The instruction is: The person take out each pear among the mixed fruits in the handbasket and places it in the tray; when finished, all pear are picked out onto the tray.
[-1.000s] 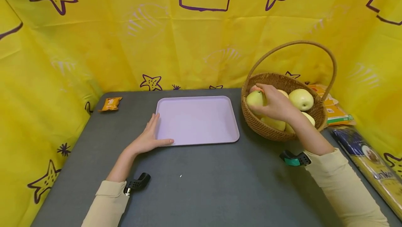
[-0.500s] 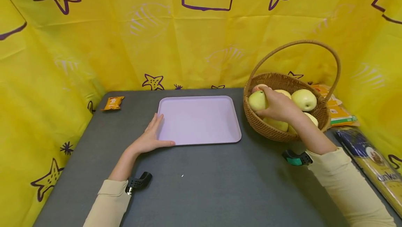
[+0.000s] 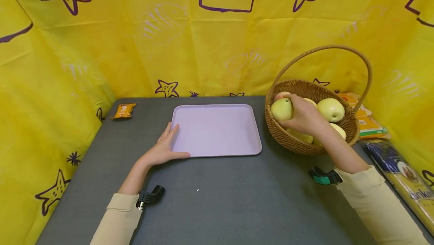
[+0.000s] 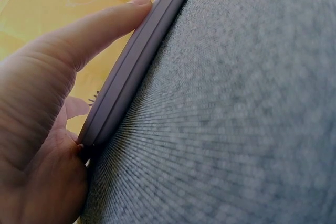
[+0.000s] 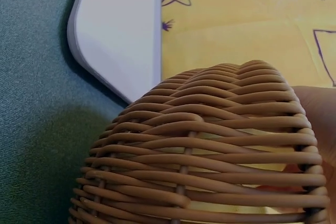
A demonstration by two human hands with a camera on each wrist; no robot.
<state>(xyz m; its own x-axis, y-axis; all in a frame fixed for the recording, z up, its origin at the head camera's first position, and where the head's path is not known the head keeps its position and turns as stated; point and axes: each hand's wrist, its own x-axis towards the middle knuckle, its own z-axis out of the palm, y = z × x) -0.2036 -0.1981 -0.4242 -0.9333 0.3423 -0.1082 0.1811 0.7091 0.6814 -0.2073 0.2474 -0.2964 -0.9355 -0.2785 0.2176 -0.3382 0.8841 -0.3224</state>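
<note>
In the head view my right hand (image 3: 303,115) reaches into the wicker basket (image 3: 288,139), its fingers curled round a yellow-green pear (image 3: 281,109) near the left rim. Behind the pear a reddish fruit (image 3: 281,95) peeks out. Several pale yellow-green fruits, one of them a large round fruit (image 3: 330,109), lie about the hand. The right wrist view is mostly woven basket wall (image 5: 194,156), hiding the grip. My left hand (image 3: 161,150) rests at the near left corner of a lilac tray (image 3: 217,130), thumb (image 4: 100,32) straight along its front edge, fingers spread by the left side.
A small orange snack packet (image 3: 124,111) lies at the back left of the grey table (image 3: 223,196). Right of the basket are orange packages (image 3: 367,124) and a long blue-and-yellow packet (image 3: 403,177). A tall handle (image 3: 366,64) arches over the basket. Yellow patterned cloth (image 3: 217,56) surrounds the table.
The whole head view has drifted slightly, so everything sits a little farther right. A bit more of the pear shows beside my right hand. My left hand stays at the tray's corner.
</note>
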